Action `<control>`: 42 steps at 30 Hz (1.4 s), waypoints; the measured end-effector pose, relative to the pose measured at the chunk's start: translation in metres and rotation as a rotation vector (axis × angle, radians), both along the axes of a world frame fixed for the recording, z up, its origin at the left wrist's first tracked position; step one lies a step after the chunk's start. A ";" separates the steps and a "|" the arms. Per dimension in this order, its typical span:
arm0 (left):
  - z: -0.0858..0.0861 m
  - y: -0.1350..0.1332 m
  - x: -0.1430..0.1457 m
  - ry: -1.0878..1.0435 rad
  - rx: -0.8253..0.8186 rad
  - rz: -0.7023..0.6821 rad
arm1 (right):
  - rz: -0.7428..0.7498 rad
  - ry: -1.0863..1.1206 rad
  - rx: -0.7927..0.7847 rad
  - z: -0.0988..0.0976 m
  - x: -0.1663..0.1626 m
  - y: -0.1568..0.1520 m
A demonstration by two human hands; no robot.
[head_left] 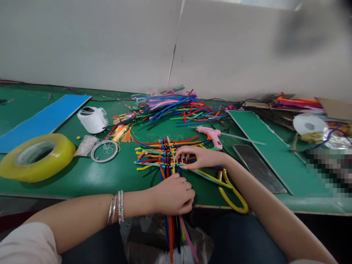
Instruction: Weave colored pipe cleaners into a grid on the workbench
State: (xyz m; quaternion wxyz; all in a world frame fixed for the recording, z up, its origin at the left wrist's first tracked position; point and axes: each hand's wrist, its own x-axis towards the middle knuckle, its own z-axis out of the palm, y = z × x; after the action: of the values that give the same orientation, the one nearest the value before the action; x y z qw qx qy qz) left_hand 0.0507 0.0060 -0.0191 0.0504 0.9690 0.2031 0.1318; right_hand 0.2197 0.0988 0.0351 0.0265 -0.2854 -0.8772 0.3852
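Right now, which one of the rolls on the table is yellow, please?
The large yellow tape roll, at the far left front. The left white roll and right white roll lie farther back.

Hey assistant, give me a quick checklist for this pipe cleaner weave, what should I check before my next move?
1. Left hand on the near strands of the chenille stem weave: ok.
2. Right hand with fingertips on the weave's crossings: ok.
3. Near stem ends lying on the green mat: not ok, they hang over its edge.
4. Yellow-handled scissors beside the right forearm: ok.
5. Loose stem pile on the mat beyond the weave: ok.
6. Pink hot glue gun heated: cannot tell.
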 end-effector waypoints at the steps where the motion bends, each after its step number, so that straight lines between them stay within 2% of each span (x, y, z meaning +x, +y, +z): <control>1: 0.000 -0.001 0.000 -0.006 0.020 0.011 | -0.061 0.010 0.021 0.001 0.004 -0.002; 5: 0.001 -0.002 -0.002 -0.054 0.066 0.073 | -0.264 -0.021 0.218 0.005 0.015 -0.010; 13: 0.019 0.013 -0.010 -0.143 -0.074 0.275 | -0.209 -0.237 0.572 0.001 0.011 -0.030; 17: 0.027 0.028 -0.019 -0.150 -0.043 0.377 | -0.181 -0.295 0.539 0.005 0.008 -0.035; 23: 0.026 0.050 -0.028 -0.028 0.025 0.278 | -0.136 -0.288 0.511 -0.002 0.008 -0.026; 28: 0.020 0.066 -0.026 0.003 0.063 0.246 | -0.102 -0.436 0.519 -0.007 0.006 -0.025; 32: 0.019 0.072 -0.024 0.025 0.017 0.249 | -0.092 -0.455 0.496 -0.008 0.006 -0.024; 36: 0.020 0.073 -0.025 0.051 -0.025 0.259 | -0.077 -0.380 0.440 -0.009 0.010 -0.018; 42: 0.020 0.071 -0.022 0.032 -0.126 0.313 | -0.065 -0.363 0.482 -0.013 0.014 -0.016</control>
State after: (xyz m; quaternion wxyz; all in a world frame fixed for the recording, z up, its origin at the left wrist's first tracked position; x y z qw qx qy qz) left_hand 0.0289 0.0769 0.0011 0.0869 0.9224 0.3600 0.1097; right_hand 0.2336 0.0832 0.0222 -0.0513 -0.3630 -0.9241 0.1075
